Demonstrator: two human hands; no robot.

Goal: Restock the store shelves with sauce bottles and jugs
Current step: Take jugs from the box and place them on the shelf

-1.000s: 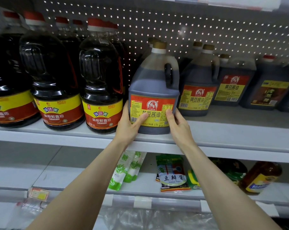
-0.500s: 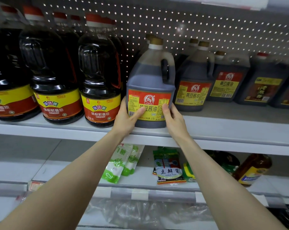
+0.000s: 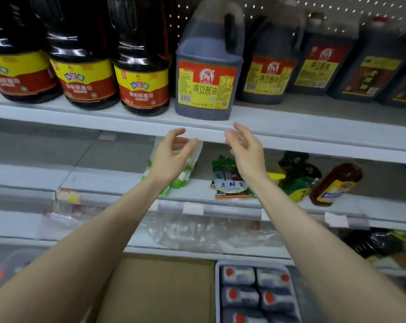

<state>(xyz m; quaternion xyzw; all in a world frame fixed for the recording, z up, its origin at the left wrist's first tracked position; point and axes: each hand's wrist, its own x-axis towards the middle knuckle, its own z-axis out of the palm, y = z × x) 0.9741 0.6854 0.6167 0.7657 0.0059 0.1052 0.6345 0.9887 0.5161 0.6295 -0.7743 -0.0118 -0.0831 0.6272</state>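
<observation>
Half a second back we had both hands on the soy sauce jug (image 3: 206, 66). Now we've let go and pulled them back down. Our left hand (image 3: 171, 157) and right hand (image 3: 246, 150) hang in front of the top shelf (image 3: 302, 134) lip, just below the jug, touching nothing. Each grip is wide and loose, fingers relaxed, holding nothing.

The jug stands upright on the top shelf, near the front edge, label facing us. It's tight on the left: the round dark bottle (image 3: 142, 73) sits just beside it, and we can't tell if they touch. On the right, the next jug (image 3: 269, 66) stands further back, so there's bare shelf in front of it.

Down low and near us, a tray of red-capped jugs (image 3: 255, 292) sits beside a cardboard box (image 3: 160, 287).
</observation>
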